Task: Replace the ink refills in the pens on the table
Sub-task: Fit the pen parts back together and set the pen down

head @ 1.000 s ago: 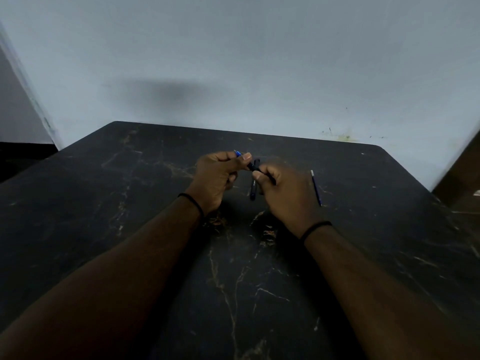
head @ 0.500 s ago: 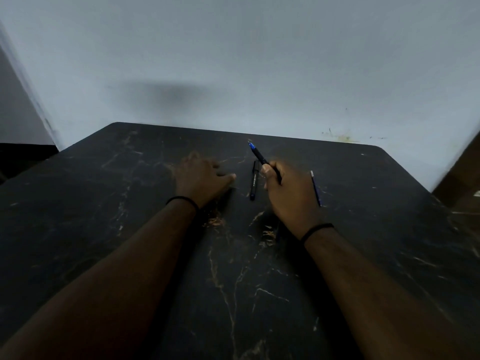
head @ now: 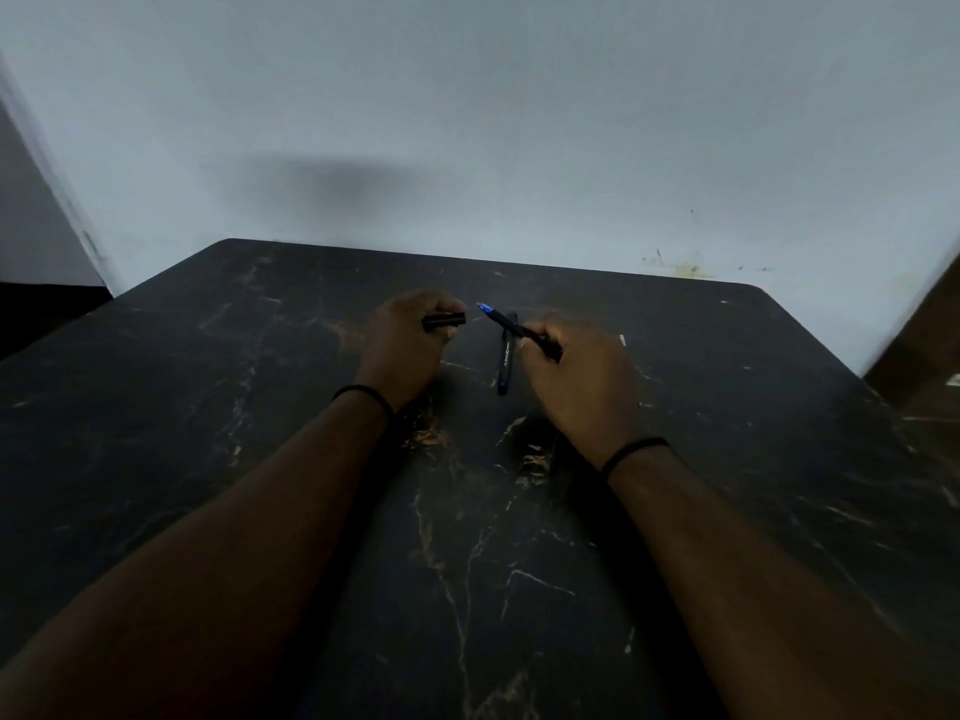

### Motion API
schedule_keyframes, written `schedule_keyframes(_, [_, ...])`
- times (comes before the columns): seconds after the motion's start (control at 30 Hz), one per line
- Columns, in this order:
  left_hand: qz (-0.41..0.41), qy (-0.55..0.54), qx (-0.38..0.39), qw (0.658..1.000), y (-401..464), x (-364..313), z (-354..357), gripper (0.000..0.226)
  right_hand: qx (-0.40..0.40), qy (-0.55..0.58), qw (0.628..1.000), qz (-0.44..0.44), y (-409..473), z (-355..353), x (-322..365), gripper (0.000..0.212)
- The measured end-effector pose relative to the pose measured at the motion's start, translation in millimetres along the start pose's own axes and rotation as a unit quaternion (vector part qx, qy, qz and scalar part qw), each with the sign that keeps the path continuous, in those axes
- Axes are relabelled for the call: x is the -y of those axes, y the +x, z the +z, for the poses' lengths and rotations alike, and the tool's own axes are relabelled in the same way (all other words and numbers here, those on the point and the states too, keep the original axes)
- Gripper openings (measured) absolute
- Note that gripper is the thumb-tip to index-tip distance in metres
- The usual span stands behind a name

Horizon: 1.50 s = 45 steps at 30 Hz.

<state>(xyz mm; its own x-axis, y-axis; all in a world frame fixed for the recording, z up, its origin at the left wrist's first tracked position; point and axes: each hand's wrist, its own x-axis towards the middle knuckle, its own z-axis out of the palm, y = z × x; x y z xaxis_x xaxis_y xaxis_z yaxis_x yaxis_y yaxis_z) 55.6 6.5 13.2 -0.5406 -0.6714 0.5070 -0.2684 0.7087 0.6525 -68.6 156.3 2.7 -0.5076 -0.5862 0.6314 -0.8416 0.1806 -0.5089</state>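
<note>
My right hand (head: pixel 582 376) grips a black pen with a blue tip (head: pixel 511 327), tip pointing up and to the left. In my left hand (head: pixel 402 345) is a short black pen cap (head: pixel 444 321), held level a little left of that tip. Between my hands a second black pen (head: pixel 505 356) lies flat on the dark marble table (head: pixel 260 407), pointing away from me. A thin refill (head: pixel 622 340) lies just right of my right hand, which mostly hides it.
A pale wall stands directly behind the table's far edge (head: pixel 467 259). At the far right a brown piece of furniture (head: pixel 924 345) sits beside the table corner. Both wrists wear thin black bands.
My left hand lifted off the table and now holds the black cap. My right hand stayed in place with the blue-tipped pen, tilting it lower toward the left.
</note>
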Motion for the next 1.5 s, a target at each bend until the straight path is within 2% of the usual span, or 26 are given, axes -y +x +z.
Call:
schedule_keyframes(0.17, [-0.015, -0.080, 0.022, 0.996, 0.9, 2.6, 2.4, 0.027, 0.024, -0.017, 0.999, 0.016, 0.6, -7.1, 3.2, 0.023])
schedule_keyframes(0.47, [0.005, -0.111, 0.065, 0.992, -1.0, -0.3, 0.3, 0.027, 0.034, -0.036, 0.999, 0.016, 1.4, -8.8, 2.1, 0.020])
schedule_keyframes(0.63, [0.017, -0.122, 0.139, 0.983, -5.4, -5.2, -2.2, 0.030, 0.070, -0.035, 0.997, -0.016, 2.0, -8.3, 1.7, 0.028])
schedule_keyframes(0.73, [-0.043, -0.265, 0.155, 0.951, -4.7, -8.6, -1.8, 0.032, 0.067, -0.044, 0.996, -0.038, 3.5, -6.2, -0.3, 0.021])
schedule_keyframes(0.83, [-0.107, -0.388, 0.106, 0.909, -1.2, -9.3, -1.2, 0.021, 0.046, -0.029, 0.997, -0.050, 4.6, -2.3, -2.1, 0.014])
schedule_keyframes(0.9, [-0.142, -0.383, 0.072, 0.910, -0.3, -5.7, -0.7, 0.027, 0.030, -0.011, 0.998, -0.047, 5.1, -0.7, -3.5, 0.016])
schedule_keyframes(0.97, [-0.159, -0.350, 0.074, 0.920, 0.3, -1.4, -1.2, 0.038, 0.019, 0.008, 0.999, -0.045, 4.5, 0.3, -2.8, 0.016])
schedule_keyframes(1.07, [-0.156, -0.349, 0.101, 0.919, -0.6, 0.6, -2.4, 0.032, -0.008, 0.019, 0.999, -0.050, 4.3, 0.2, -2.0, 0.016])
schedule_keyframes(1.2, [-0.152, -0.409, 0.133, 0.890, -2.3, -3.9, -4.0, 0.019, 0.003, 0.022, 0.998, -0.052, 4.4, -2.6, -5.3, 0.007])
schedule_keyframes(1.37, [-0.149, -0.457, 0.162, 0.862, -4.4, -6.6, -8.4, 0.018, 0.024, 0.011, 0.999, -0.036, 2.3, -1.4, -3.6, 0.038])
schedule_keyframes(1.43, [-0.153, -0.470, 0.171, 0.852, -4.3, -6.5, -9.6, 0.021, 0.042, 0.033, 0.999, -0.003, 2.8, 0.1, -2.5, 0.034])
schedule_keyframes(1.5, [-0.158, -0.476, 0.171, 0.848, -3.4, -6.2, -9.2, 0.027, 0.047, 0.071, 0.996, 0.031, 4.4, 1.8, -2.2, 0.015])
